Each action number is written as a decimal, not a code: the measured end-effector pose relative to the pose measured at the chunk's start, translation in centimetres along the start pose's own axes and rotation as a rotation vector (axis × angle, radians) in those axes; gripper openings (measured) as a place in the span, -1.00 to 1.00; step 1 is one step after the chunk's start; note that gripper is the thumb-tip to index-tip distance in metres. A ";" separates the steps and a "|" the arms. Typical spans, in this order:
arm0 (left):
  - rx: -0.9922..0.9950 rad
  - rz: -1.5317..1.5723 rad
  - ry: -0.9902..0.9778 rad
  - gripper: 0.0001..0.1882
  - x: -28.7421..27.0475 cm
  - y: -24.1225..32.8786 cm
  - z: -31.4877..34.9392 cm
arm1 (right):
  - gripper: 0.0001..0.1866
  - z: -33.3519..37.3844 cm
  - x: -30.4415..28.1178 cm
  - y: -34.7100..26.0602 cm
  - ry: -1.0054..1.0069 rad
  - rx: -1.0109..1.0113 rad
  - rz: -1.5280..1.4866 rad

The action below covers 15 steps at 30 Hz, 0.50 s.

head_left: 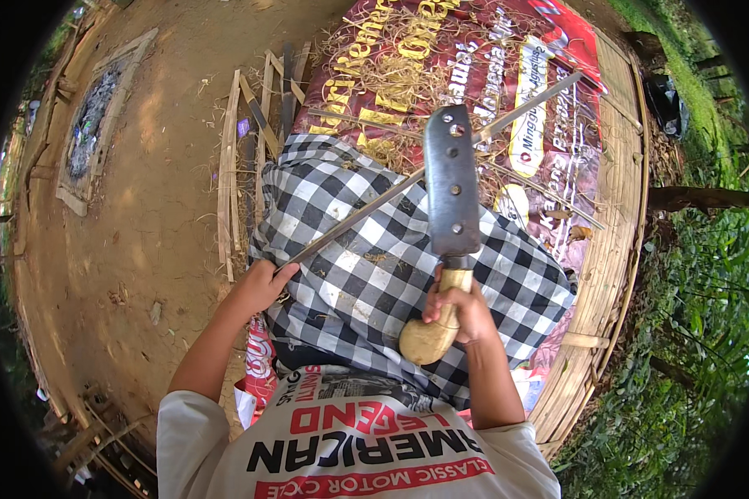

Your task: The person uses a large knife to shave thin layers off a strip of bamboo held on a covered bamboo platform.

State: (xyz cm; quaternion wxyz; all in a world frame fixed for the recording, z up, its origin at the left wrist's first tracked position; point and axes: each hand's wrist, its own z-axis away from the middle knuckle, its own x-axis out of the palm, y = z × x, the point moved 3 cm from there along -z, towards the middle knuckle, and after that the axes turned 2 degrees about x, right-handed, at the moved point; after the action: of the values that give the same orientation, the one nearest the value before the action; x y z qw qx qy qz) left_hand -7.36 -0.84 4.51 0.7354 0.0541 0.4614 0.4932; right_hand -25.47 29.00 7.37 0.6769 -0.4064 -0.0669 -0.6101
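My right hand (pixel 464 309) is wrapped round the pale, curved wooden handle (pixel 429 339) of a big cleaver-like knife. Its broad steel blade (pixel 453 179) has several round holes and points away from me. At the left, my left hand (pixel 260 288) is closed on the near end of a long thin strip (pixel 349 221), which looks like split bamboo. The strip slants up to the far right and crosses behind the blade; whether the two touch, I cannot tell. A black-and-white checked cloth (pixel 341 195) covers my lap beneath both hands.
Curly shavings (pixel 395 66) litter a dark red printed banner (pixel 570 154) ahead. Another thin strip (pixel 549 198) lies across it. Split bamboo slats (pixel 616 249) edge the platform at right. Wooden pieces (pixel 230 179) lie at left, near a framed ash pit (pixel 96 125) on bare earth.
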 end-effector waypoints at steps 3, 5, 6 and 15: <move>-0.011 -0.019 -0.033 -0.19 -0.5 0.2 0.0 | -0.61 -0.1 -0.9 2.1 -0.059 0.118 0.186; -0.014 -0.036 -0.007 -0.21 0.0 -0.7 0.3 | -0.61 0.2 -1.3 -0.8 -0.038 0.039 0.231; -0.010 -0.030 -0.011 -0.23 0.0 -0.4 0.2 | -0.61 0.1 -1.2 -1.7 -0.036 -0.027 0.263; -0.009 -0.039 -0.039 -0.32 -0.7 0.6 0.5 | -0.59 0.7 -0.8 -2.1 -0.043 0.001 0.323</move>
State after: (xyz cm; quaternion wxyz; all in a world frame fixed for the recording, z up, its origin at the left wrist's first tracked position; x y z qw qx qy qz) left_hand -7.43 -0.92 5.57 0.7539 0.0514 0.4459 0.4798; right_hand -27.25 30.22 8.41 0.7647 -0.4246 -0.0152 -0.4844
